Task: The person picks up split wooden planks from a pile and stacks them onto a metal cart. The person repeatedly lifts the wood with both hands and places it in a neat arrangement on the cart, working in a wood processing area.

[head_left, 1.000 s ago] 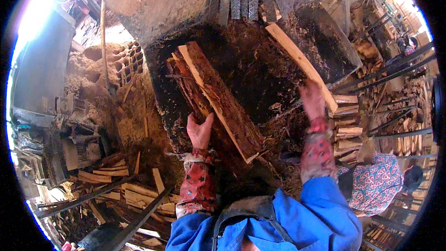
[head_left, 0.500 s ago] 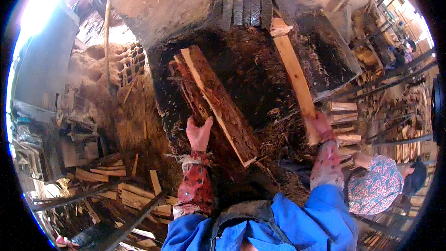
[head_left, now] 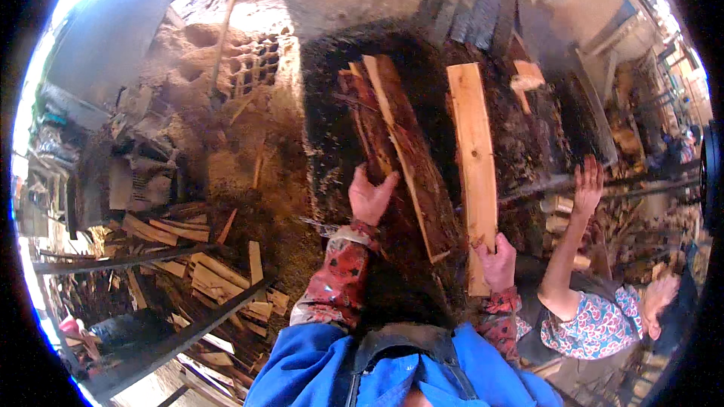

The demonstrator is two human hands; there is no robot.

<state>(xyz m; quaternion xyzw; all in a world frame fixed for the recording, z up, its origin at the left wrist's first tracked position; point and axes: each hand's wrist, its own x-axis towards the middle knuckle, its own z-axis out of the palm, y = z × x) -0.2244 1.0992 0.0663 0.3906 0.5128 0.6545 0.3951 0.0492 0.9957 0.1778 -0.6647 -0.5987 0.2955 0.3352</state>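
A worker's right hand (head_left: 498,262) grips the near end of a pale board (head_left: 477,151), while left of the board the left hand (head_left: 371,196) spreads thumb and fingers wide at a reddish slab (head_left: 368,117), too much of its hold hidden to tell whether it is gripping, with a bark-covered slab (head_left: 422,166) between hand and board. Farther left of the board, dark bars (head_left: 219,316) frame a heap of split wood (head_left: 215,280), and to its right rises a co-worker's hand (head_left: 589,187). Beyond the board's far end, dark strips (head_left: 484,21) run near a short offcut (head_left: 528,75).
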